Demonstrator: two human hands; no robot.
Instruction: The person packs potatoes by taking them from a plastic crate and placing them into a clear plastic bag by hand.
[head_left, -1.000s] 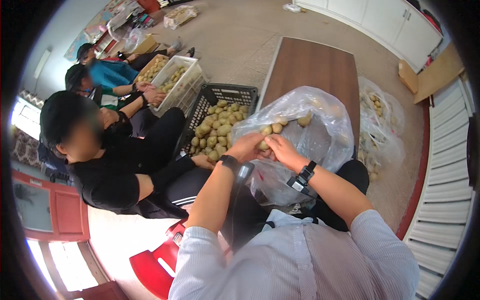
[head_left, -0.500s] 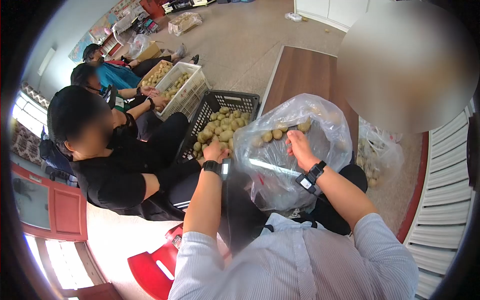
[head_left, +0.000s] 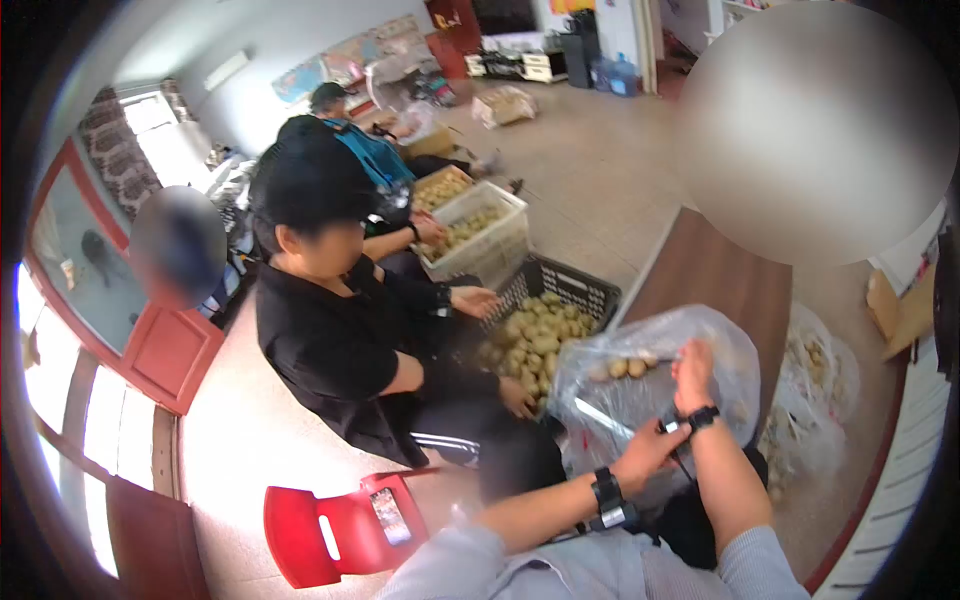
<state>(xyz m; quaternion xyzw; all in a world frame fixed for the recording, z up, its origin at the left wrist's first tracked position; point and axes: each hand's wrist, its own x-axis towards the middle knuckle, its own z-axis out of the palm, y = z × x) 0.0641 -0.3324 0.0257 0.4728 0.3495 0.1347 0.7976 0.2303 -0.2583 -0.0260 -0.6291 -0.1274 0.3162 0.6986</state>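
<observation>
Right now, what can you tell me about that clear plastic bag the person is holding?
The clear plastic bag is thin, see-through and crinkled, puffed up and standing open on the person's lap beside the brown table. A few small tan potatoes lie inside near the top. The right hand holds its upper edge; the left hand touches its lower front. A black crate of potatoes sits just behind it.

Bright daylight from windows (head_left: 60, 400) at left, blown-out glare there, strong fisheye bending, dark vignetted corners, blurred patches
</observation>
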